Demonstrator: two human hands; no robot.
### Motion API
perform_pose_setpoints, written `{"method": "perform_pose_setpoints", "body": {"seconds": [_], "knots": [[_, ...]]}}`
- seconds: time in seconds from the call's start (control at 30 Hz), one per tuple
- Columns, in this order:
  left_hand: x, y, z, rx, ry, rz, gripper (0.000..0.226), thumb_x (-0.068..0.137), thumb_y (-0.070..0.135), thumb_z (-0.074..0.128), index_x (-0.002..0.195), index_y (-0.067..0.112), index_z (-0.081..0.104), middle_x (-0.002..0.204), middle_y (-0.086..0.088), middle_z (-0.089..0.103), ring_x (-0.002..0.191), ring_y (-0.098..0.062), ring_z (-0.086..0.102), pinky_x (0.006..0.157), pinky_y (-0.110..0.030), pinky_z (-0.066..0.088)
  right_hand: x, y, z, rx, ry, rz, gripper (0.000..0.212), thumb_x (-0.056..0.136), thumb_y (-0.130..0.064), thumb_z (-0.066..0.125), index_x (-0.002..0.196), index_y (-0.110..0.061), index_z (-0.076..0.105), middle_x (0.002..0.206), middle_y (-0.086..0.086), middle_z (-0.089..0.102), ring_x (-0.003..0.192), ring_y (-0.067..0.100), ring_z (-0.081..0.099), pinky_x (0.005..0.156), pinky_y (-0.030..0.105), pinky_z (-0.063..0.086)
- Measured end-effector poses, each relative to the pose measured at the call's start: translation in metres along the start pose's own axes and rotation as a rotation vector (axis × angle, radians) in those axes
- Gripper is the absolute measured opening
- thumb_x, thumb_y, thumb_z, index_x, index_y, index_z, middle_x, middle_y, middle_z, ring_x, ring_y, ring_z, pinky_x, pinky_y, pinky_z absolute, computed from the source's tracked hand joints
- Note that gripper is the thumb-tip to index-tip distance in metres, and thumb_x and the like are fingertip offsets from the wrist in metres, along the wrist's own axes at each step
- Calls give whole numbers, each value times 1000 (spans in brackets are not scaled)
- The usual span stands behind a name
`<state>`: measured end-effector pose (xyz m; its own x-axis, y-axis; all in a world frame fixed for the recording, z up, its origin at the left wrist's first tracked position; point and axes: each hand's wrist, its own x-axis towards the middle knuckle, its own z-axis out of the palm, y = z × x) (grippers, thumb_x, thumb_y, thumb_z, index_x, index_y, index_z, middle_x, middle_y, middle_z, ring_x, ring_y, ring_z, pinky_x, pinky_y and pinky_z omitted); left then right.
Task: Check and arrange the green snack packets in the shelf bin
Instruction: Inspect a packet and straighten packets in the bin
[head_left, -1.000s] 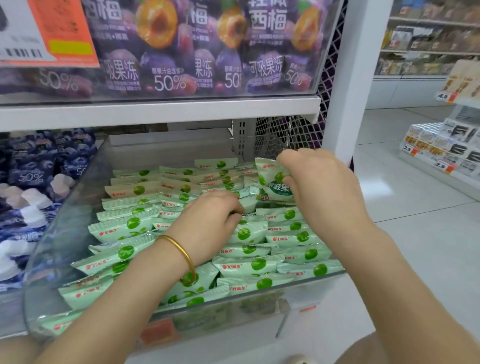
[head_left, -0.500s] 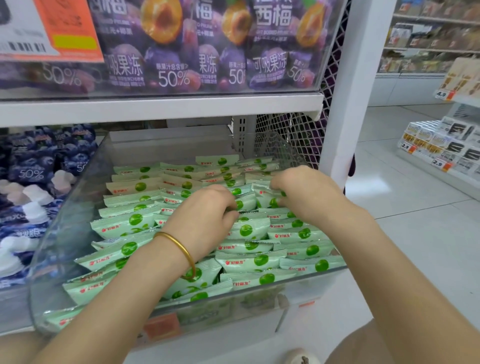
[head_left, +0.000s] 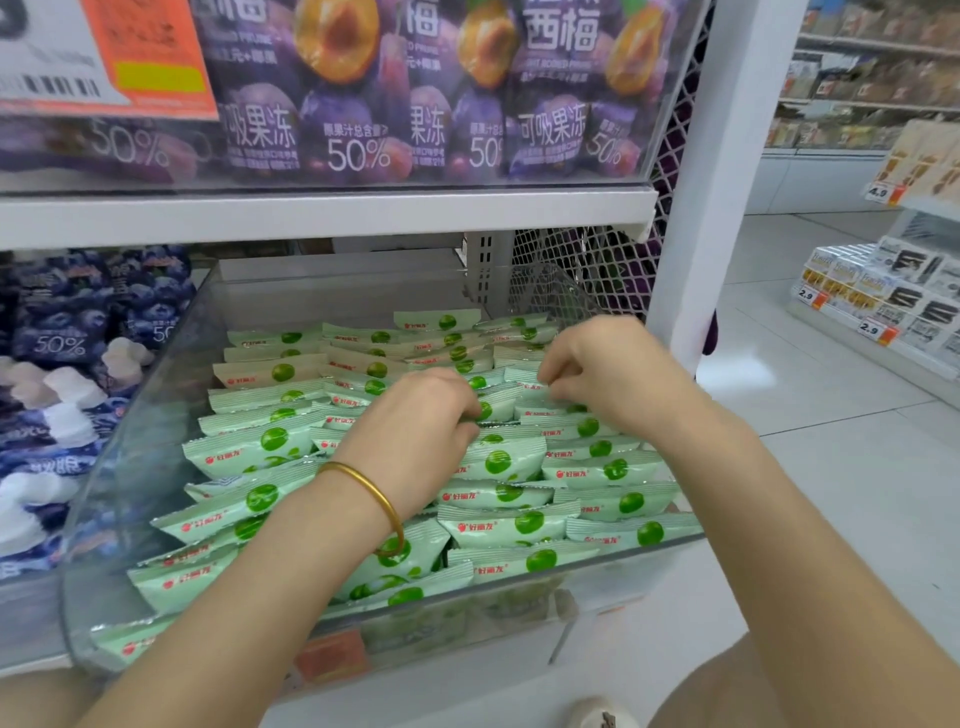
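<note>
Several pale green snack packets (head_left: 498, 462) with green fruit dots lie in overlapping rows inside a clear plastic shelf bin (head_left: 156, 395). My left hand (head_left: 415, 431), a gold bangle on its wrist, rests in the middle of the bin with fingertips curled onto a packet. My right hand (head_left: 608, 374) is at the back right rows, its fingers pinching the edge of a packet (head_left: 524, 376) that lies low among the others. Both hands hide the packets beneath them.
A white shelf board (head_left: 322, 213) hangs close above the bin, carrying purple plum jelly pouches (head_left: 550, 104). Blue jelly pouches (head_left: 78, 332) fill the neighbouring bin on the left. A white upright post (head_left: 711, 182) and wire mesh bound the right side. Low aisle shelves (head_left: 883, 301) stand far right.
My right hand has lowered the packet it held up into the back right rows. My left hand has stayed in the middle of the bin.
</note>
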<state>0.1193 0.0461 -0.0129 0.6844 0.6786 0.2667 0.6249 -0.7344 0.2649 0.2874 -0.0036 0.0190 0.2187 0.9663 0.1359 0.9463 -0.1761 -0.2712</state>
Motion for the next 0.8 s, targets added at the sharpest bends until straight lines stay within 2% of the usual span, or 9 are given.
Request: {"method": "perform_pose_setpoints", "body": {"seconds": [0.13,0.23,0.33,0.4,0.47,0.53,0.63,0.8], "knots": [[0,0,0,-16,6,4,23,92,19,52,104,9,68,116,-2,60,110,-16,52,96,-28,37,-7,0,-15,62,277,18,23,88,-2,58,97,-17,72,102,0,69,98,21,61,85,37,51],[-2,0,-2,-55,27,10,23,92,20,53,108,12,68,120,0,59,114,-14,50,95,-21,31,-2,0,-7,22,293,19,27,87,1,57,99,-18,72,103,4,69,98,25,62,83,40,52],[-5,-1,-3,-75,57,19,22,92,20,53,109,15,67,121,2,59,117,-12,48,95,-15,27,8,0,8,-139,219,28,25,84,3,58,98,-15,70,99,7,67,94,28,60,78,38,53],[-7,-1,-5,-85,74,24,22,92,18,53,108,15,67,120,2,59,116,-12,48,94,-13,25,13,-2,17,-231,184,56,15,82,2,61,79,-12,64,82,4,61,84,28,56,65,31,47],[-8,-1,-6,-90,87,33,22,92,17,53,108,14,67,119,2,60,115,-11,48,93,-11,23,14,-3,23,-257,150,91,23,83,1,62,67,-13,53,71,1,52,74,27,52,59,30,40],[-9,-2,-7,-94,91,36,22,92,16,52,109,14,67,119,2,60,115,-11,49,93,-10,23,14,-3,25,-236,145,114,17,82,5,59,75,-11,59,81,5,59,77,29,57,60,31,43],[-9,-3,-7,-102,87,24,23,92,17,52,110,14,66,119,3,60,115,-11,49,94,-11,23,12,-3,24,-191,260,71,20,79,11,55,74,-9,54,95,9,58,79,32,60,63,35,49],[-10,-3,-7,-170,132,-32,31,91,22,55,122,16,57,129,2,52,122,-10,44,95,-10,22,-3,-10,10,-211,503,-18,19,79,7,61,80,-11,56,87,5,56,73,30,58,57,34,45]]}}
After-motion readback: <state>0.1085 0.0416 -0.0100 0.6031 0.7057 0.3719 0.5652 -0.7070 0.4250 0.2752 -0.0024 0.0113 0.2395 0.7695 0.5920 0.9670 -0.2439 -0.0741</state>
